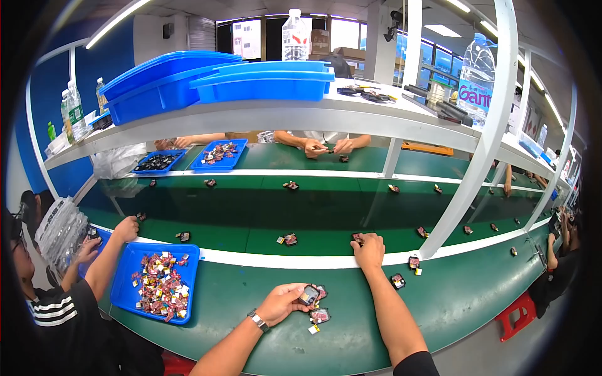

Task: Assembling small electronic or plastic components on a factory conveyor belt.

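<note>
My left hand [283,306], with a watch at the wrist, grips a small black-framed part [309,294] over the green bench. Just beside it lie another small black-and-red part [320,315] and a piece with a white-and-yellow tab [314,329]. Stretched forward to the far side of the white rail, my right hand [369,252] has its fingers closed at a small dark part [357,237] on the green belt; the fingers partly cover it. Near my right forearm, one more black-framed part [398,281] rests on the bench.
A blue tray [196,276] of red pieces with white-and-yellow tabs stands left, beside a co-worker's arm [108,263]. Small parts dot the belt [251,219]. A white upright [461,150] rises right of my right hand. Overhead, a shelf [263,116] carries blue bins and bottles.
</note>
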The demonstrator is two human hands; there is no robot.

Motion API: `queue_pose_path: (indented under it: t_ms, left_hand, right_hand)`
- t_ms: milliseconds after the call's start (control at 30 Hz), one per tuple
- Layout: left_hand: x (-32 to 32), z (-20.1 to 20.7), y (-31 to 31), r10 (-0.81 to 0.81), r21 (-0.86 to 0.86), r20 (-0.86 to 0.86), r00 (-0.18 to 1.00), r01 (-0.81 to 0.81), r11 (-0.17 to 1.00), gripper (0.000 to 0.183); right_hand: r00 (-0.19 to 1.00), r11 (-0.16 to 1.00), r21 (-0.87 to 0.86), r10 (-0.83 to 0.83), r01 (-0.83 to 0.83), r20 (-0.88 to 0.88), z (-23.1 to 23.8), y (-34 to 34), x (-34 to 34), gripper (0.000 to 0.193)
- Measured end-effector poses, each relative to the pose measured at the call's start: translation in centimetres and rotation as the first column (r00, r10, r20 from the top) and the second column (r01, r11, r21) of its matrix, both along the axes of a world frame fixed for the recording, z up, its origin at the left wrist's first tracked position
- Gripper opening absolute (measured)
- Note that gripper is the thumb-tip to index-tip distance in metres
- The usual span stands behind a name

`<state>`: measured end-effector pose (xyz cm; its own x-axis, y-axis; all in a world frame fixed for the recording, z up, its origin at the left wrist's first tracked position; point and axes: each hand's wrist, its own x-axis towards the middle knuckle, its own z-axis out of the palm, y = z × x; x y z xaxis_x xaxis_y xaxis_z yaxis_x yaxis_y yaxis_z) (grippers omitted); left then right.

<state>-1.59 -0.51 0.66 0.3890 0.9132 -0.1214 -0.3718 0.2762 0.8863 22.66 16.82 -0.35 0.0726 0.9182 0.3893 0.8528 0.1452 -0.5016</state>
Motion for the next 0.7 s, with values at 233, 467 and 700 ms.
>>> queue_pose_path:
  t_ms: [233,467,700]
  left_hand:
    - [0.3,1.1,-0.6,0.091,-0.024,0.115,0.989,-0.088,0.996,0.039]
    - [0.4,0.4,-0.7,0.143,0.007,0.162,0.976,-0.146,0.989,0.038]
    - [0.8,1.3,-1.1,0.127,-0.002,0.062,0.99,-0.128,0.992,0.031]
  right_hand:
    - [0.881,0.854,0.337,0.457,-0.396,-0.121,5.0,-7.4,-1.9,0.032]
    - [0.652,0.625,0.224,0.755,-0.747,0.066,6.6,-14.4,-3.4,0.04]
    - [0.52,0.513,0.087,0.85,-0.854,0.087,6.4,-13.2,-1.7,0.031]
